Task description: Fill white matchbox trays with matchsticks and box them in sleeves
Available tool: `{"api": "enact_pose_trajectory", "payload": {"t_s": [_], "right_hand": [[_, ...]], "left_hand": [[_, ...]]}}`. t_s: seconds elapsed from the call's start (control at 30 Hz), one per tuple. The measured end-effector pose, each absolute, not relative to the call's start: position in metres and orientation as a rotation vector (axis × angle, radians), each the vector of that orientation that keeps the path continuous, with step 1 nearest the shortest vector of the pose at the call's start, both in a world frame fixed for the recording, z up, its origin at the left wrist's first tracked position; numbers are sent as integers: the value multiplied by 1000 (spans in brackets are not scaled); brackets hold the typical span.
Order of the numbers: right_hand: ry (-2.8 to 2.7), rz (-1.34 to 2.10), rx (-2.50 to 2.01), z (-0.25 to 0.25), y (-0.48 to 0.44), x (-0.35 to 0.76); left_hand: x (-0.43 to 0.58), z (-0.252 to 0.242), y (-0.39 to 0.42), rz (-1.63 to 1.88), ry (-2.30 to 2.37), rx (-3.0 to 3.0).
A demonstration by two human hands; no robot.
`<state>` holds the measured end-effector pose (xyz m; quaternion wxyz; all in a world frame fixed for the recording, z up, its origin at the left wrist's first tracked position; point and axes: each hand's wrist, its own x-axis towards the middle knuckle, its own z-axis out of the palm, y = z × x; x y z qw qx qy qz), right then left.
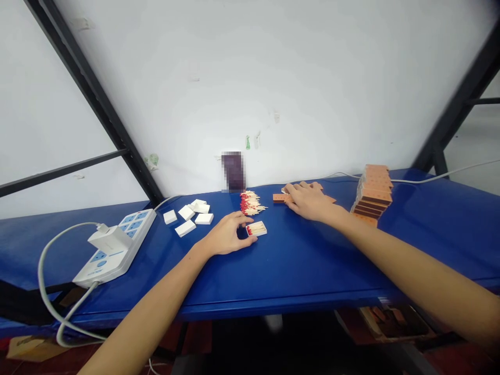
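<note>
The left hand point(225, 234) is partly open, thumb and fingers curved around the left end of a small white tray point(261, 228), lightly grasping it by its near and far edges. The tray lies on the counter point(297, 271), open side up, with a layer of pale wooden matches inside, their red heads toward the palm. The right hand point(308, 202) lies palm down, fingers loosely bent, touching flat orange pieces point(279, 198); they stick out on both sides of it, and whether it grips one cannot be told.

Just beyond the tray, between the hands, is a heap of loose matches point(253, 203), thin sticks with the red heads mostly to the left. Left of the left hand lies a loose cluster of white oblong blocks point(203, 219), smooth and sharp-cornered, some overlapping; whether they are hollow cannot be told. Right of the right hand, orange boxes with dark sides point(375, 197) stand in an uneven, leaning stack.

The counter is glossy blue. Near its left end sits a white power strip point(133, 252) with blue sockets and a plugged-in white adapter point(110, 239). Behind rises a scuffed white wall point(250, 62), with a dark, pixelated patch point(234, 172) low on it.
</note>
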<state>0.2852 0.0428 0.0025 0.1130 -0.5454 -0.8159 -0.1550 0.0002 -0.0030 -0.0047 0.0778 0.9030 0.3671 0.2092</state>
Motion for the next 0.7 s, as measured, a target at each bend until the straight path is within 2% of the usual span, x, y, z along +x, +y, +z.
{"api": "enact_pose_trajectory", "payload": {"t_s": [0.07, 0.17, 0.27, 0.7], "right_hand": [[-2397, -405, -1436, 9, 31, 274], [-2579, -140, -1103, 16, 13, 258], [-2651, 103, -961, 15, 1, 247], [-2567, 377, -954, -1, 16, 252]], "left_hand": [[0, -5, -3, 608, 1110, 2710], [0, -6, -2, 593, 1142, 2720], [0, -7, -1, 595, 1156, 2742], [-1, -7, -1, 536, 1130, 2565]]}}
